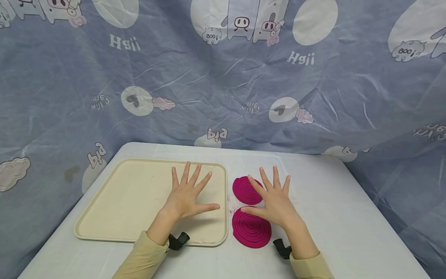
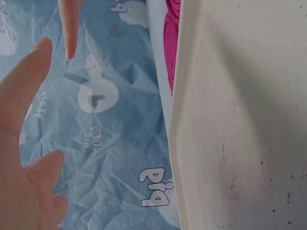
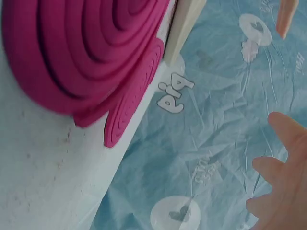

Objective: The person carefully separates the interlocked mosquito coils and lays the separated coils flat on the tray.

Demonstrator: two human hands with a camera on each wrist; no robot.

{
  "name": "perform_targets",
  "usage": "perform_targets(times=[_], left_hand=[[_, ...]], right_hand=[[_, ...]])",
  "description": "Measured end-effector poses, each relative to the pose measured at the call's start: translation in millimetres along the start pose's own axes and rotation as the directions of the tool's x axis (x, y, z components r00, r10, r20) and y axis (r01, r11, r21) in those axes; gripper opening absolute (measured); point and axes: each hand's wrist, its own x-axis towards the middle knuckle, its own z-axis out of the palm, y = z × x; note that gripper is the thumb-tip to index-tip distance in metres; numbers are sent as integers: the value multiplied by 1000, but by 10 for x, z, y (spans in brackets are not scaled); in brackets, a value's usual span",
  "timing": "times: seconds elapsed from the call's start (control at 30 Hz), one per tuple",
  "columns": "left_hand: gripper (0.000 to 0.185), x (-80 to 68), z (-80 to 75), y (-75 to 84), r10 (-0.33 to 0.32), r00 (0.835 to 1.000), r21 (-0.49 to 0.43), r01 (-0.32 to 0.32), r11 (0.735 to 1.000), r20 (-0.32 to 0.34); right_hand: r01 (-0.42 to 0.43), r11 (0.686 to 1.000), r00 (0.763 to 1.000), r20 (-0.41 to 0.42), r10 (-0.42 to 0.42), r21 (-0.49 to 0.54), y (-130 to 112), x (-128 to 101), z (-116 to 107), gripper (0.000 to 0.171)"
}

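My left hand (image 1: 183, 198) is held over the right part of a cream tray (image 1: 139, 201), its fingers straight and spread. Nothing is in it. To the right, my right hand (image 1: 277, 205) is likewise spread and holds nothing. Its thumb and index finger overlap the edges of two magenta spiral-coiled discs in the head view. The larger disc (image 1: 251, 228) lies nearer the front, and the smaller disc (image 1: 246, 190) lies just behind it. In the right wrist view both coils show thick ridged rings, with a loose tail end on the nearer one.
A white table (image 1: 334, 217) carries the tray at left and the discs beside its right rim. Small reddish crumbs dot the tray and the tabletop. A blue printed curtain (image 1: 209, 77) hangs behind the table. Black wrist mounts (image 1: 179, 241) sit at both wrists.
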Motion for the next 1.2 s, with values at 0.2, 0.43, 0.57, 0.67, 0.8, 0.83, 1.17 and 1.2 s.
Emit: perform_targets(times=[0.2,0.43,0.57,0.67,0.8,0.83,1.17,1.2], left_hand=[[94,21,29,-13,51,997,-15,-52,999,-55],[82,68,82,35,90,989,-223,-114,968,-115],[75,95,135,139,63,986,-500,-133,856,-155],[68,122,181,256,19,987,-674,-121,729,-157],[54,181,255,413,-12,997,-845,-57,531,-75],[51,198,274,448,-15,999,-877,-22,480,-33],[37,368,545,720,-32,970,-912,236,335,239],[36,377,579,743,-42,969,-913,245,325,245]], right_hand=[[-52,997,998,25,51,49,107,-17,-76,96],[-146,958,984,136,115,248,293,-49,-90,101],[-219,909,965,217,148,355,391,-71,-52,101],[-245,880,956,251,150,408,450,-78,-16,97],[-247,845,954,272,126,475,500,-75,21,89],[-247,830,953,278,116,500,509,-72,31,85],[-282,663,912,409,-39,693,604,-59,214,47],[-281,651,908,415,-57,705,612,-58,234,46]])
